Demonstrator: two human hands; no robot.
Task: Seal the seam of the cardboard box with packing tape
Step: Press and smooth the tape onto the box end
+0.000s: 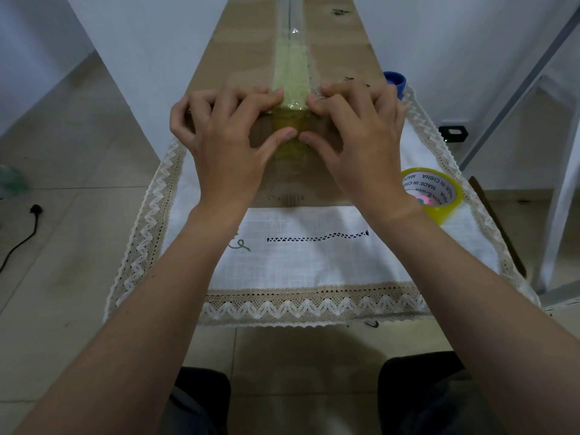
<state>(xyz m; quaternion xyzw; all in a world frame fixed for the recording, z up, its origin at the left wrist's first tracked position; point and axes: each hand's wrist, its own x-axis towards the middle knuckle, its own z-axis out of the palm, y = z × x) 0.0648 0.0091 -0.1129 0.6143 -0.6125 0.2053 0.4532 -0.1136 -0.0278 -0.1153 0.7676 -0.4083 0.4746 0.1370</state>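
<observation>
A long brown cardboard box lies on the table and runs away from me. A strip of yellowish clear packing tape covers its centre seam and folds down over the near edge onto the front face. My left hand and my right hand rest on the box's near top edge, one on each side of the strip. The fingertips press on the top, and both thumbs press the tape against the front face. Neither hand holds anything. The tape roll lies flat to the right of the box.
A white tablecloth with a lace border covers the table. A blue cup stands behind my right hand by the box. A white metal frame stands to the right, and a black plug and cable lie on the floor to the left.
</observation>
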